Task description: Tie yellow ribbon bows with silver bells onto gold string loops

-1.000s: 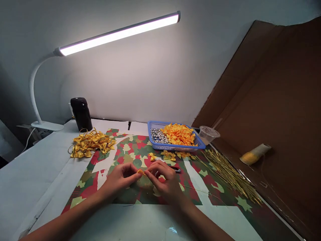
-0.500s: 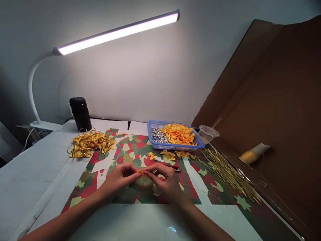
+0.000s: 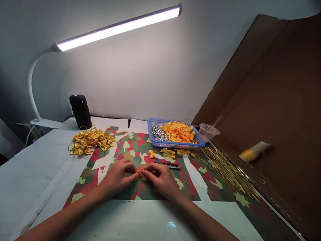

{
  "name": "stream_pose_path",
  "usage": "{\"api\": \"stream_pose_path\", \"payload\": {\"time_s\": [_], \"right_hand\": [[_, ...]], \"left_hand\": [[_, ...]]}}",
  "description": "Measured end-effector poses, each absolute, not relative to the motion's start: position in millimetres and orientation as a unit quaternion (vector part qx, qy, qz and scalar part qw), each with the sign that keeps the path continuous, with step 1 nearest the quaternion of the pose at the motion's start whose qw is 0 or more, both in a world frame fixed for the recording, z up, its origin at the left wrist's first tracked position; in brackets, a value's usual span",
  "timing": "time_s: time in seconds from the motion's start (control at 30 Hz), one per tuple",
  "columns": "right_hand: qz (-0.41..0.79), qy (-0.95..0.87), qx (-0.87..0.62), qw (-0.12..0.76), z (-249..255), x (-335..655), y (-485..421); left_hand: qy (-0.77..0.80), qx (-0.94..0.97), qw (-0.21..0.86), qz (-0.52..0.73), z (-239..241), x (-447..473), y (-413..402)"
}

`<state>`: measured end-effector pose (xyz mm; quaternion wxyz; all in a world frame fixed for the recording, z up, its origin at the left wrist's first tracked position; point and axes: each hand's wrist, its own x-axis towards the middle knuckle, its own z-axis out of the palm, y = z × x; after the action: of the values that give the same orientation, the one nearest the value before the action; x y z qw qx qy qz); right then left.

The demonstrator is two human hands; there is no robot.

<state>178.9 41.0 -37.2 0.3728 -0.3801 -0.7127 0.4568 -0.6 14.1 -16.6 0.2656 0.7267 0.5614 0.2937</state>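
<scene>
Pinching a seemingly bow-shaped yellow piece [image 3: 143, 177] between them, left hand [image 3: 121, 175] and right hand [image 3: 162, 179] nearly meet over patterned paper [image 3: 125, 194]. Its near edge runs under the forearms [image 3: 75, 211], the blue basket [image 3: 173, 145] well beyond.

Cannot make out any words, labels, brands or numbers (not even on the plastic cup [image 3: 207, 132], far right).

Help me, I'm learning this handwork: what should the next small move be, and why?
Perhaps steady the small folded yellow ribbon piece with the left hand and ease its folds outward with the right hand. Both hands pinch it, bunched between them, while the lone yellow ribbon bow lying beyond them shows its loops spread. Whether the held piece is knotted cannot be seen.
</scene>
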Motion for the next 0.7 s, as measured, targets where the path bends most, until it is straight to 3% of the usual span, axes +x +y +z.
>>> {"api": "stream_pose_path", "payload": {"time_s": [0.7], "right_hand": [[0.49,-0.647,-0.403,0.423,-38.0,174.6,39.2]], "left_hand": [[0.577,0.717,0.281,0.272,-17.3,-1.2,16.5]]}}
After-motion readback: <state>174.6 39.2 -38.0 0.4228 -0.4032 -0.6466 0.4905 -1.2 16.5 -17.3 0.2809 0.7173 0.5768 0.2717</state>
